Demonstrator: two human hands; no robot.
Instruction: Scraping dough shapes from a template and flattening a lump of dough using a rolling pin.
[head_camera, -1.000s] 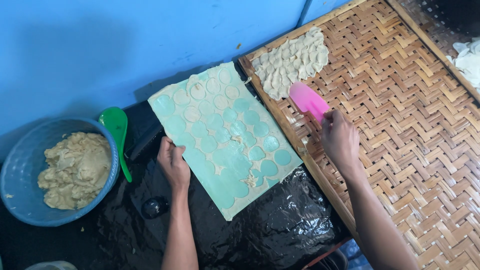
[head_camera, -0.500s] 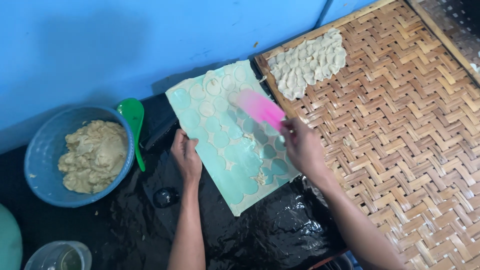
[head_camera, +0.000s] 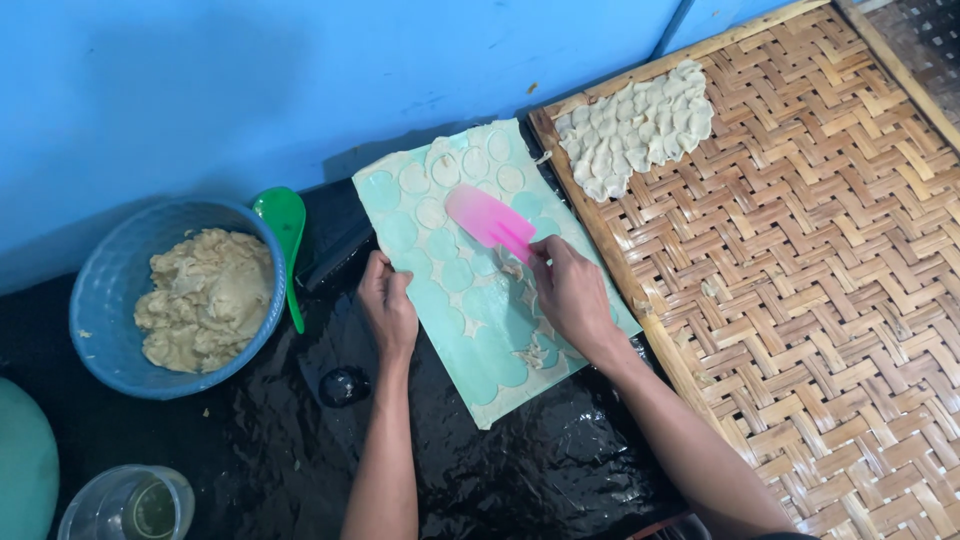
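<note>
Moved onto the green board (head_camera: 470, 330), the pink scraper (head_camera: 487, 220) juts beyond the gripping right hand (head_camera: 572, 295); left hand (head_camera: 388, 310) presses flat.

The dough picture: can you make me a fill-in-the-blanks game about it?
1. The right hand holds a ____ scraper.
2. The bowl of dough is coloured ____.
3. The left hand presses on the green ____.
4. The pile of dough rounds lies on a woven ____.

Missing words: pink; blue; board; mat
</note>
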